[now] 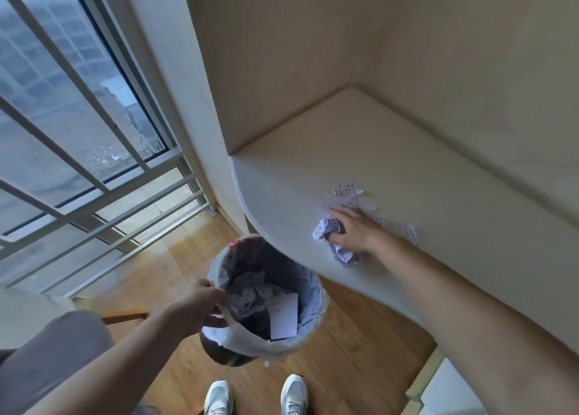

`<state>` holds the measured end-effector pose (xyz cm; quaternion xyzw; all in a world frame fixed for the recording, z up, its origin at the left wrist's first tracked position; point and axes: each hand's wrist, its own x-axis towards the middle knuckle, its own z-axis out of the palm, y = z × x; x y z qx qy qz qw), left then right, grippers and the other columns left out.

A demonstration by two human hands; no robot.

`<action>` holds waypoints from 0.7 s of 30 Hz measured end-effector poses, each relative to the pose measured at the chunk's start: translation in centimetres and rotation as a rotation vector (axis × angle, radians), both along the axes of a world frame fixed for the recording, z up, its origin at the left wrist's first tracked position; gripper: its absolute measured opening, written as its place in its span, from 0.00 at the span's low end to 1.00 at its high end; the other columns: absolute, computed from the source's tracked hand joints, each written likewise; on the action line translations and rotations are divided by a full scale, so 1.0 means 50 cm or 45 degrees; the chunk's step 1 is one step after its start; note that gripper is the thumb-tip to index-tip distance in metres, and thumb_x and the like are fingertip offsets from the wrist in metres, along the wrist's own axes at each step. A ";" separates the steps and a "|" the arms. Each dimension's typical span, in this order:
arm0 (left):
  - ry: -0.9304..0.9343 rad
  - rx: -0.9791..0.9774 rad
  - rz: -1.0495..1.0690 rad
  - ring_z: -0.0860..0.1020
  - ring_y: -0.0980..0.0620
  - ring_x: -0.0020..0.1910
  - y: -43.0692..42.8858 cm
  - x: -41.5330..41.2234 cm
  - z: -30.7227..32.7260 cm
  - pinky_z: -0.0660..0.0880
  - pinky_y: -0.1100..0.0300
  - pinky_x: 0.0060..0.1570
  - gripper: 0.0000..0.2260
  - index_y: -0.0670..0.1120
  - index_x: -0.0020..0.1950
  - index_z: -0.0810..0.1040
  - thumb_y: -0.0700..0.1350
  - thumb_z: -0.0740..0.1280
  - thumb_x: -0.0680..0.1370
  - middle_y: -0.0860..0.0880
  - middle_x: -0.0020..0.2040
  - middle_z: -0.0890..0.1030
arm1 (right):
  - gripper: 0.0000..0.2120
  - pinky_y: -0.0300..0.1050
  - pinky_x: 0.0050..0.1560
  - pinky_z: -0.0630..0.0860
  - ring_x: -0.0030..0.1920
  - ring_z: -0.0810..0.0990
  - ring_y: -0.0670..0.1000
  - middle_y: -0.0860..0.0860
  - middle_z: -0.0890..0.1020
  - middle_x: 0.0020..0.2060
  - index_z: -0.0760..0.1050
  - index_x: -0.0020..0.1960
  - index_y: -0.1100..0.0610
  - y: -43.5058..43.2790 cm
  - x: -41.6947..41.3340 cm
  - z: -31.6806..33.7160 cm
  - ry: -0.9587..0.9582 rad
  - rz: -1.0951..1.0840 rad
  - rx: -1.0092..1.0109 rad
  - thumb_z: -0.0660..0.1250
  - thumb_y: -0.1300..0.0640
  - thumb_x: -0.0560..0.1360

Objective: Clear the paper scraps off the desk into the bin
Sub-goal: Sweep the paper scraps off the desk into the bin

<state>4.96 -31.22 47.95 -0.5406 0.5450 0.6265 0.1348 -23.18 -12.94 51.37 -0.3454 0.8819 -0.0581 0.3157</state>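
My right hand [355, 231] lies on the pale desk [438, 195] near its rounded front corner, fingers curled around crumpled dotted paper scraps [329, 228]. More dotted scraps [347, 192] lie just beyond the fingers, and another scrap [409, 233] sits to the right of my wrist. My left hand [200, 305] grips the near-left rim of a round bin [310, 330] lined with a white bag, held below the desk's edge. Inside the bin are crumpled paper and a flat white slip [283, 319].
A tall window with white rails [94, 179] fills the left side. The floor [344, 358] is wooden. A grey chair with a wooden arm [125, 316] stands at the lower left. My white shoes [293, 394] show at the bottom. Walls enclose the desk's back and left.
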 end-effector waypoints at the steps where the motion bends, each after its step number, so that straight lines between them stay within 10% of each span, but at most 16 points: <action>1: 0.000 0.001 0.005 0.79 0.40 0.37 0.003 0.002 0.002 0.80 0.50 0.30 0.02 0.34 0.44 0.74 0.29 0.64 0.73 0.37 0.40 0.77 | 0.35 0.52 0.76 0.47 0.79 0.47 0.55 0.52 0.50 0.79 0.52 0.78 0.49 -0.012 0.018 -0.004 0.014 0.070 0.008 0.63 0.44 0.76; 12: 0.068 0.062 0.065 0.81 0.36 0.40 0.013 0.016 0.043 0.81 0.46 0.37 0.06 0.31 0.47 0.75 0.28 0.66 0.71 0.34 0.43 0.78 | 0.30 0.72 0.72 0.41 0.78 0.36 0.56 0.47 0.44 0.79 0.44 0.77 0.42 -0.077 0.267 -0.019 0.028 0.480 0.053 0.53 0.46 0.80; 17: 0.083 0.048 0.077 0.81 0.37 0.38 0.008 0.022 0.052 0.81 0.44 0.39 0.04 0.33 0.44 0.76 0.29 0.66 0.71 0.35 0.41 0.78 | 0.28 0.57 0.75 0.59 0.76 0.61 0.54 0.49 0.58 0.78 0.54 0.77 0.44 -0.070 0.293 0.009 -0.387 0.310 -0.281 0.59 0.46 0.79; 21: 0.085 0.061 0.084 0.81 0.38 0.37 0.006 0.020 0.054 0.81 0.47 0.35 0.03 0.33 0.44 0.76 0.28 0.66 0.72 0.36 0.41 0.77 | 0.27 0.54 0.73 0.64 0.73 0.65 0.53 0.50 0.64 0.75 0.57 0.76 0.46 -0.027 0.243 0.046 -0.207 0.133 -0.516 0.59 0.48 0.79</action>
